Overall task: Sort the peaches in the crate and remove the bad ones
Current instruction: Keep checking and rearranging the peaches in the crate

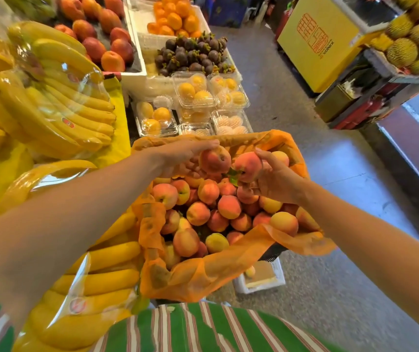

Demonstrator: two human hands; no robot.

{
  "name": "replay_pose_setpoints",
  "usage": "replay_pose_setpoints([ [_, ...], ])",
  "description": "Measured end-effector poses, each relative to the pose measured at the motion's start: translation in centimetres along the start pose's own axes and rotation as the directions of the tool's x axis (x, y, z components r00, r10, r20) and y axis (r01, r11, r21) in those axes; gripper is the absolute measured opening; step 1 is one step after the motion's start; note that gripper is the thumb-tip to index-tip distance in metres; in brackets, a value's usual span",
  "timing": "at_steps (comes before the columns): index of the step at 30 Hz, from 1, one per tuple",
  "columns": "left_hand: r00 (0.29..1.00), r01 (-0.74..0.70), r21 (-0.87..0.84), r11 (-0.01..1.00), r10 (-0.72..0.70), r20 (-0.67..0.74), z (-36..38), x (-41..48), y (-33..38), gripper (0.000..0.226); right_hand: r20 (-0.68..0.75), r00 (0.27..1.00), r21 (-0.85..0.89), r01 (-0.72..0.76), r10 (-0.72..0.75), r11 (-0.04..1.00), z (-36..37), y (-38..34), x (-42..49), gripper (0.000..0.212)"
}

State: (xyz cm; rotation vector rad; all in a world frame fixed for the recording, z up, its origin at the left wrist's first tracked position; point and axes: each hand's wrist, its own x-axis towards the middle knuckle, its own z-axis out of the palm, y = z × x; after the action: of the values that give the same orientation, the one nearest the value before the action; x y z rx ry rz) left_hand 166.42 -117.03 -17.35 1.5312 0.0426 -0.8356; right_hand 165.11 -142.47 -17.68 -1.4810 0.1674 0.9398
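A crate lined with an orange plastic bag (203, 275) holds several red-and-yellow peaches (228, 207). My left hand (180, 153) grips one peach (214, 160) above the far side of the pile. My right hand (277, 179) holds another peach (247, 165) with a green leaf at its stem, right beside the first. The two held peaches nearly touch. The crate's own walls are mostly hidden by the bag.
Bagged bananas (64, 102) crowd the left side. Clear boxes of yellow fruit (195, 92), mangosteens (193, 54), oranges (175, 16) and nectarines (102, 29) lie beyond. A white foam box (259, 278) with one small fruit sits on the floor by the crate. Durians (411, 34) stand far right.
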Motion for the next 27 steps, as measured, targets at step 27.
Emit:
replay_pose_setpoints([
  [27,0.972,0.145,-0.274,0.951,-0.085,0.219,-1.2,1.2,-2.7,0.052,0.017,0.967,-0.997,-0.003,0.254,0.078,0.3,6.2,2.1,0.047],
])
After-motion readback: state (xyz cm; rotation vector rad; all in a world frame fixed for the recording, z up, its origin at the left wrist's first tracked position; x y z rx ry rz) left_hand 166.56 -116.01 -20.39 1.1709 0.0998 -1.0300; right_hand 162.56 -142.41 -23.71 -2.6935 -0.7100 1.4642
